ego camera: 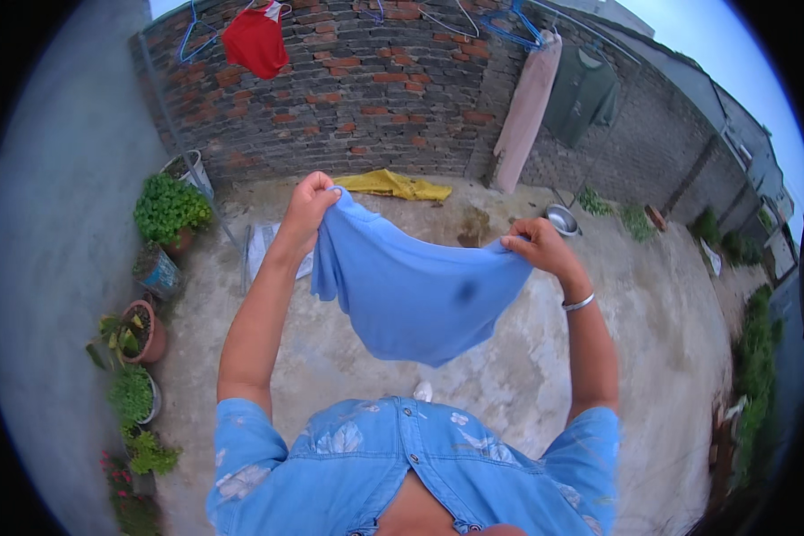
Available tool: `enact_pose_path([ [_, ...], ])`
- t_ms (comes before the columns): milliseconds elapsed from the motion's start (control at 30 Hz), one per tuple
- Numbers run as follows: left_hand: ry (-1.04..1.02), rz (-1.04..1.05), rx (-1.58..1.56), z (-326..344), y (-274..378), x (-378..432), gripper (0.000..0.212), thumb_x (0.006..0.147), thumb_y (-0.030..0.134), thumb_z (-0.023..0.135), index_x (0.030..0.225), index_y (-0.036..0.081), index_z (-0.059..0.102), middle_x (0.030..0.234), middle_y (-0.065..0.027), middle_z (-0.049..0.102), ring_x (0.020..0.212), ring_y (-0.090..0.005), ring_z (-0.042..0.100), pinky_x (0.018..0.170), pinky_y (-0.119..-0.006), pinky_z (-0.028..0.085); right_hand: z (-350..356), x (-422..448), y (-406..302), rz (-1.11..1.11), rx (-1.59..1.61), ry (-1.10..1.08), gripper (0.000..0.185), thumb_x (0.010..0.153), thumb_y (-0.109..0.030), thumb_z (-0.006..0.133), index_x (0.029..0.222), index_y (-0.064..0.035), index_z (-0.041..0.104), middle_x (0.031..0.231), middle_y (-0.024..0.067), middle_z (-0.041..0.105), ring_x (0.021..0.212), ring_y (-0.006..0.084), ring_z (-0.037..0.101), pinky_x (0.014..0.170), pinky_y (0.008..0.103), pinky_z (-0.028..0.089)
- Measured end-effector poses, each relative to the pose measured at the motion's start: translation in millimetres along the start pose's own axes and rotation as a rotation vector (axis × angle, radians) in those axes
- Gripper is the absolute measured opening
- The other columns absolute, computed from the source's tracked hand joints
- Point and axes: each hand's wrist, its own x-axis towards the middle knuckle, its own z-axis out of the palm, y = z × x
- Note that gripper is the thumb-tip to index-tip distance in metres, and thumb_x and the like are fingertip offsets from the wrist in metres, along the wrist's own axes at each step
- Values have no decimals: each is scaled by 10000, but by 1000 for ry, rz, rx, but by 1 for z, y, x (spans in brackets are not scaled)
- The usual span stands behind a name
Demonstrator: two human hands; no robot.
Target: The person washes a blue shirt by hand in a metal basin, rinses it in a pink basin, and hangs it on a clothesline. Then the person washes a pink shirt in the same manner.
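Note:
A light blue knitted garment [415,288] hangs spread between my two raised hands, with a dark spot on its right part. My left hand [313,208] pinches its upper left corner near a ribbed edge. The upper right edge is pinched by my right hand [539,244], a silver bangle on that wrist. Beyond the hands, clothes hang along a line: a red garment [258,41], a long pale pink garment [528,110] and a dark green top [581,94]. Blue hangers [522,30] are bunched beside the pink one.
Potted plants [149,331] line the left wall. A yellow cloth [392,184] lies on the concrete by the brick wall [375,94]. A metal basin [562,220] stands right of it. A slanting metal pole [187,154] rises at the left, near a white sack [261,251].

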Motion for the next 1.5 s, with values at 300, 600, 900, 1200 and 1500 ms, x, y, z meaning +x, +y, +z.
enact_pose_path([
  [300, -124, -94, 204, 60, -22, 144, 118, 779, 156, 642, 832, 71, 579, 781, 13, 570, 682, -53, 516, 600, -207, 414, -43, 181, 68, -231, 371, 116, 204, 806, -164, 637, 707, 9, 595, 606, -35, 513, 594, 38, 438, 505, 231, 357],
  [600, -541, 183, 926, 121, -99, 274, 360, 624, 182, 759, 915, 13, 631, 867, -115, 650, 809, -220, 622, 706, -307, 480, -50, 333, 93, -261, 356, 177, 187, 797, -145, 669, 690, -4, 607, 612, -40, 533, 582, 25, 456, 491, 213, 375],
  [900, -290, -181, 156, 87, -208, 352, 156, 721, 109, 660, 800, 2, 578, 685, -92, 615, 619, -135, 585, 570, -290, 461, -44, 449, 121, -201, 187, 241, 205, 715, -162, 718, 662, 14, 626, 548, 72, 563, 521, 102, 524, 489, 280, 424],
  [1200, -247, -89, 597, 54, -248, 416, 216, 819, 194, 564, 905, -3, 582, 742, -90, 621, 682, -141, 578, 632, -325, 465, -21, 551, 193, -150, 94, 252, 234, 660, -198, 739, 640, 4, 624, 556, 129, 572, 515, 192, 572, 521, 319, 451],
  [1500, -236, -420, 530, 69, -251, 464, 389, 799, 261, 665, 1049, -27, 588, 910, -73, 649, 807, -123, 608, 731, -282, 497, -1, 640, 214, -268, 176, 137, 204, 665, -181, 744, 674, -24, 613, 588, 85, 576, 553, 169, 557, 542, 301, 445],
])
